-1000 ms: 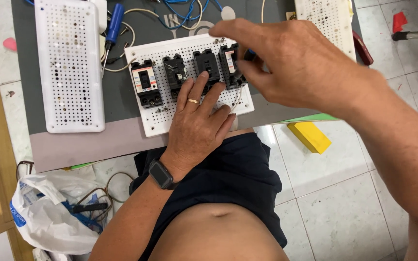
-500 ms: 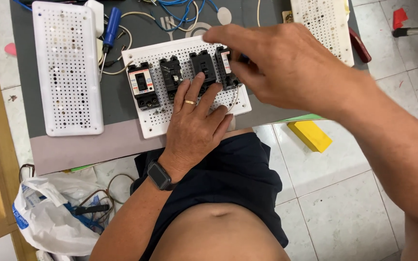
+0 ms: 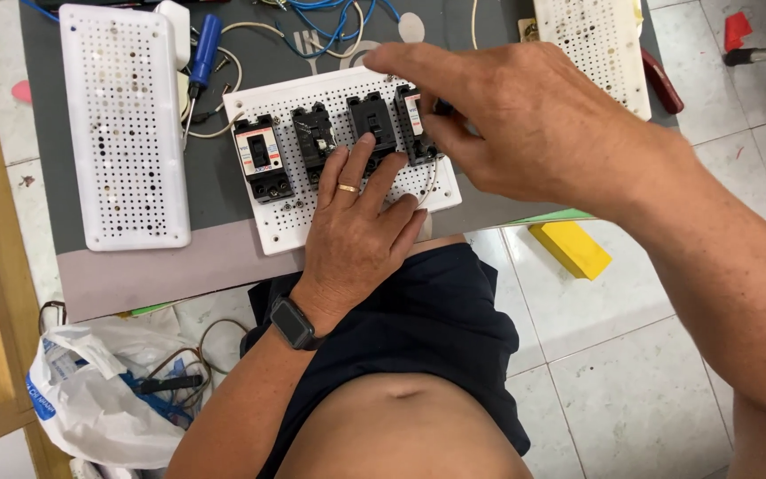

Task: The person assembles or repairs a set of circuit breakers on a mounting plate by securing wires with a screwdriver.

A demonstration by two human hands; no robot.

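Here, the white perforated board (image 3: pixel 347 204) lies flat at the near edge of the grey work mat (image 3: pixel 214 186), right in front of the person. Four black circuit breakers stand on it in a row. The left breaker (image 3: pixel 261 158) has a white and red label, and the next two (image 3: pixel 315 140) (image 3: pixel 372 124) sit beside it. All three look seated square on the board. The fourth breaker (image 3: pixel 418 133), at the right end, is the one being handled.

The right hand (image 3: pixel 534 133) reaches in from the right, with thumb and fingers closed together at the top right corner of that fourth breaker. It seems to pinch something small and dark there, perhaps a screw or the breaker's own corner. The hand hides it, so I cannot tell which. The left hand (image 3: pixel 356 231) lies spread and flat on the board's lower half, fingers apart, gripping nothing. Its fingertips rest just below the middle breakers, pressing the board down.

As I judge it, the mounting is mostly done. Three units look settled, the last is getting attention, and no wires run to any breaker yet.

Further out, a long white perforated panel (image 3: pixel 124 133) lies to the left on the mat. A blue-handled screwdriver (image 3: pixel 204 49) and blue wires (image 3: pixel 330 22) sit at the far edge. A yellow block (image 3: pixel 571 250) lies on the tiled floor.
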